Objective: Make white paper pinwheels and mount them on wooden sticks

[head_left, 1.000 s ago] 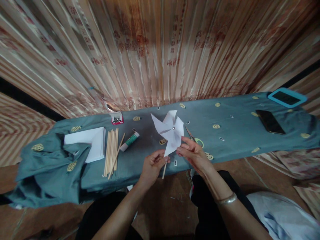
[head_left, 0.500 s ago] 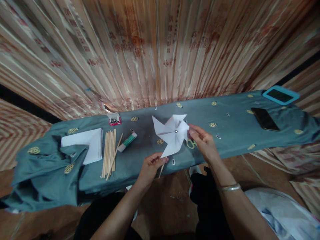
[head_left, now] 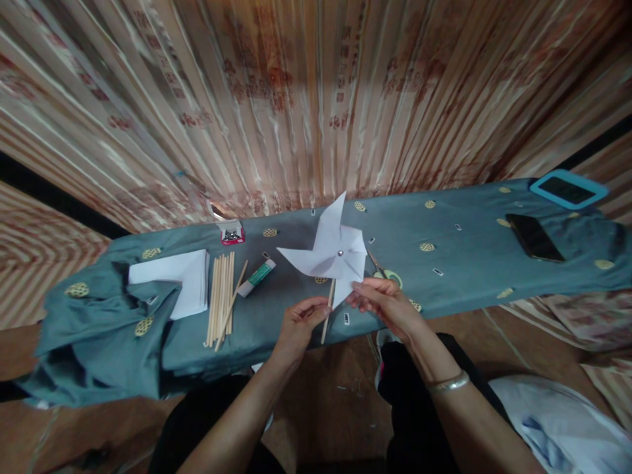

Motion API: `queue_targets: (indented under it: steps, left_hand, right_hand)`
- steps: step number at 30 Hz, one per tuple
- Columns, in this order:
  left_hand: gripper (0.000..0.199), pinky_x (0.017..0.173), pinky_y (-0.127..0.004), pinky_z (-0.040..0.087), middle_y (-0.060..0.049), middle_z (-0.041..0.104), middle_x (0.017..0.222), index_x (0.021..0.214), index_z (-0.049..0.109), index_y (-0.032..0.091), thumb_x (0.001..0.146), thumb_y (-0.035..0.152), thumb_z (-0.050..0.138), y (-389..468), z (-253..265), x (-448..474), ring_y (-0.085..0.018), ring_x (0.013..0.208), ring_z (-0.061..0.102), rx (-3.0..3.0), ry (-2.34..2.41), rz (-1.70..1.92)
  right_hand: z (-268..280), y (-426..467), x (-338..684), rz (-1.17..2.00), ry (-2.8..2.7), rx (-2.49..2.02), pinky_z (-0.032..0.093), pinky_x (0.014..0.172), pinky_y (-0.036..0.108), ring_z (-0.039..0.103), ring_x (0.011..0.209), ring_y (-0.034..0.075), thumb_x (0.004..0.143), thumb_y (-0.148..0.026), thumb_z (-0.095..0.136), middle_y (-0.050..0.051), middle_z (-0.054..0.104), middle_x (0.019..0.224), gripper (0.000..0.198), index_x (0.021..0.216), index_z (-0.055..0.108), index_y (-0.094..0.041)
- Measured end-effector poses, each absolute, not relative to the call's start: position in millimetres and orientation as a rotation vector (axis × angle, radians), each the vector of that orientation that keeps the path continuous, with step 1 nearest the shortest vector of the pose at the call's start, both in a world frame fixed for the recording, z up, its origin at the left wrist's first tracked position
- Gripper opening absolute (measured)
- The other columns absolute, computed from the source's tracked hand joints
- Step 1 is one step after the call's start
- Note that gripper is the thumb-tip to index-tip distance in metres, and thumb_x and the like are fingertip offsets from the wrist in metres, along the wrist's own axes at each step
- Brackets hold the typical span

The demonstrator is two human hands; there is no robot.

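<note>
A white paper pinwheel (head_left: 323, 257) with a shiny pin at its centre is held up over the table's middle. Its thin wooden stick (head_left: 324, 330) slants down below the blades. My left hand (head_left: 300, 324) pinches this stick under the pinwheel. At the lower right, my right hand (head_left: 388, 304) has its thumb and fingers closed at the edge of a paper blade. Partly hidden behind the pinwheel and my right hand lie scissors (head_left: 394, 276) with pale green handles.
Left on the green cloth-covered table (head_left: 464, 263) are folded white paper (head_left: 196, 289), several wooden sticks (head_left: 217, 296), a green-and-white box (head_left: 257, 277) and an open red box (head_left: 232, 234) of small metal pieces. A phone (head_left: 534, 237) and a blue-framed tablet (head_left: 567, 189) lie right.
The pinwheel's blades have turned. My right hand has moved down and left from the right-hand blade to a lower one. My left hand stays on the stick.
</note>
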State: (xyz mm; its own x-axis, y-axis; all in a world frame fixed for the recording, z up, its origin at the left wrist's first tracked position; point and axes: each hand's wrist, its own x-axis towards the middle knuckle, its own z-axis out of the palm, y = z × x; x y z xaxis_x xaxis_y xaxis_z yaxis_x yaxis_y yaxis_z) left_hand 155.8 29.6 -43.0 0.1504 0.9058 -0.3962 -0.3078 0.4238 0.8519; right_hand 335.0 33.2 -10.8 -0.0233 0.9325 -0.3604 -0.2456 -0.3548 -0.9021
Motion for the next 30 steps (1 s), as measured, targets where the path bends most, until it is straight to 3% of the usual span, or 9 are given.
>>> queue_targets:
  steps: [8,15,22,30]
  left_hand:
    - [0.028,0.082,-0.029,0.048,-0.005,0.077,0.08,0.078,0.078,0.018,0.057,0.035,0.084,28,-40,155,-0.018,0.078,0.067,0.797,1.027,0.966]
    - [0.029,0.076,-0.027,0.048,-0.004,0.076,0.074,0.075,0.077,0.019,0.053,0.035,0.086,28,-42,153,-0.017,0.073,0.067,0.718,1.107,0.943]
    - [0.027,0.074,-0.026,0.047,-0.004,0.076,0.073,0.075,0.077,0.018,0.055,0.035,0.084,25,-41,154,-0.016,0.071,0.065,0.747,1.095,0.886]
    - [0.028,0.074,-0.027,0.047,-0.004,0.076,0.074,0.076,0.077,0.019,0.055,0.035,0.084,25,-39,154,-0.016,0.071,0.065,0.747,1.112,0.896]
  right_hand:
    - [-13,28,325,1.605,-1.048,-1.237,0.041,0.05,0.022,0.052,0.05,0.007,0.065,-0.052,0.079,0.002,0.07,0.061,0.035,0.067,0.076,-0.018]
    - [-6,37,363,1.306,-0.865,-1.284,0.033,0.044,0.02,0.046,0.046,0.006,0.061,-0.05,0.082,0.0,0.064,0.053,0.033,0.065,0.074,-0.018]
    - [-12,51,365,1.002,-0.75,-1.332,0.045,0.059,0.025,0.057,0.062,0.011,0.055,-0.042,0.085,0.002,0.075,0.079,0.035,0.082,0.076,-0.023]
    - [-15,47,359,1.079,-0.807,-1.391,0.035,0.052,0.023,0.046,0.05,0.008,0.053,-0.046,0.085,-0.004,0.059,0.052,0.034,0.068,0.072,-0.02]
